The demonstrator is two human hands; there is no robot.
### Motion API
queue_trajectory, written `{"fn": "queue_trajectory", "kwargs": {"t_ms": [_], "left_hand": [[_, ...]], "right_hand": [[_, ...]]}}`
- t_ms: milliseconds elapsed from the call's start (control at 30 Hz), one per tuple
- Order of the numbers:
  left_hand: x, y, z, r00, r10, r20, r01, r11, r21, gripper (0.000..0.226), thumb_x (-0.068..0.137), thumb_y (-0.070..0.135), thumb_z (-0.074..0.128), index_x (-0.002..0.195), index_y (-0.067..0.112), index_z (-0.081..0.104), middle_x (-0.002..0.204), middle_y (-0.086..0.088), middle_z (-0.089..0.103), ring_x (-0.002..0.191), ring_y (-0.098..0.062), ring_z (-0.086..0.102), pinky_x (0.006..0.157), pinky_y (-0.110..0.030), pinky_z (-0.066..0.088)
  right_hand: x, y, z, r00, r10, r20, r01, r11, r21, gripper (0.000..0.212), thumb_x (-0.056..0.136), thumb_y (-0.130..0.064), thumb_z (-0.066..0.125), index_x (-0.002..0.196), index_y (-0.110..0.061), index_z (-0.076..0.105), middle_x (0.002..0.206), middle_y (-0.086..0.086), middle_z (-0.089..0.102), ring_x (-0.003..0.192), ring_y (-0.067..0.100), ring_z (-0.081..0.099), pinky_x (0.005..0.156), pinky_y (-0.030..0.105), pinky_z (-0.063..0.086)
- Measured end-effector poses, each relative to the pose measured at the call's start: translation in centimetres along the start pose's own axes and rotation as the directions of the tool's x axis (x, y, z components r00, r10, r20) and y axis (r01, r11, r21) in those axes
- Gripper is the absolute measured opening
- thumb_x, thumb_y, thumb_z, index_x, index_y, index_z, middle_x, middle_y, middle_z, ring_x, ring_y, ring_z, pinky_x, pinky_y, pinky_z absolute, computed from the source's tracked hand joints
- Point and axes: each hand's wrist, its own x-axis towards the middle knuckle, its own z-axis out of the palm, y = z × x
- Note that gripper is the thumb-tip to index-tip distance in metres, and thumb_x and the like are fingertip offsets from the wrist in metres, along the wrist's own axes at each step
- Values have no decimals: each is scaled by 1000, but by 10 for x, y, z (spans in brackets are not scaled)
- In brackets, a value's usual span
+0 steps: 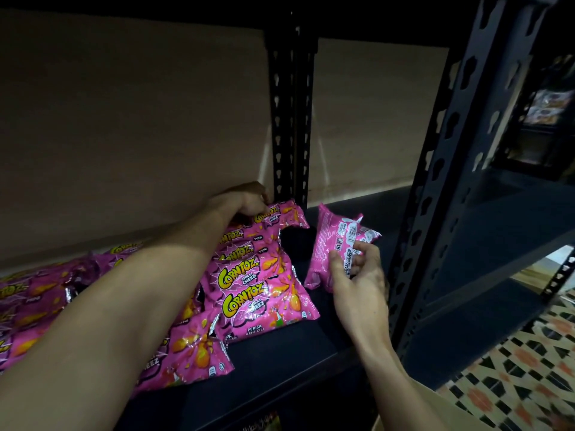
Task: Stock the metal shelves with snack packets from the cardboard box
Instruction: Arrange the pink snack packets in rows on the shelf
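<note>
1. A plain beige wall (130,126) fills the back of a dim storeroom; at lower right a tiled floor (516,362) shows a black, cream and orange geometric pattern.
2. Black metal shelving spans the view: a matte, dark shelf board (280,368) runs from the wall to the front edge, framed by a slotted rear upright (291,119) and a slotted front upright (441,169) punched with keyhole-shaped holes. A second bay continues to the right.
3. A row of pink snack packets (261,290) lies on the board's left half, overlapping like shingles from front to back, fronts up, with yellow "Corntoz" lettering. The foil is glossy and crinkled, each pack a puffed rectangle with crimped ends. Their long axes run roughly front to back, tilted slightly right.
4. The left hand (245,200) reaches to the rear of the row, its fingers curled down onto the rearmost packet (286,213) beside the rear upright.
5. The right hand (357,275) grips a held packet (333,244) above the bare right part of the board, thumb and fingers clamped on its lower right edge. It shows its printed back with a barcode, its long axis near upright, leaning right.
</note>
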Motion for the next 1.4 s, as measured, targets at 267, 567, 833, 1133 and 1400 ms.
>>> {"fn": "queue_trajectory", "kwargs": {"t_ms": [267,567,833,1133,1400], "left_hand": [[0,-7,2,999,-33,-30,34,999,38,26,93,18,62,119,16,67,124,-7,65,109,-24,62,90,-28,47],[-1,-8,6,1000,-29,7,28,998,61,39,96,26,51,134,25,59,137,-5,58,117,-26,58,101,-35,47],[-26,5,-7,997,47,-63,-47,999,-1,38,101,36,48,131,14,55,134,-10,57,118,-27,55,99,-34,45],[-116,45,-7,947,209,-243,-318,714,-623,24,102,33,50,104,15,65,82,1,70,57,-3,59,61,-23,44],[-149,46,-29,900,242,363,239,424,-874,72,88,71,36,101,7,66,82,-16,73,51,-16,61,53,-25,54]], "right_hand": [[0,1,0,1000,-5,3,5,1000,0,43,97,-42,57,135,-25,44,129,4,55,115,18,54,85,29,41],[0,2,-1,1000,-17,6,17,1000,-12,42,98,-43,56,135,-26,44,128,1,56,113,17,54,83,29,39],[1,1,0,999,-31,-23,33,997,73,38,96,-37,61,131,-25,50,110,-2,56,97,11,55,67,10,38],[0,-20,-2,977,-189,-95,205,958,201,26,93,-24,68,117,-31,58,103,-5,65,88,-5,59,75,11,46],[0,-30,-7,687,-726,-22,703,672,-233,43,84,6,66,124,-7,63,118,4,53,110,20,55,96,43,48]]}}
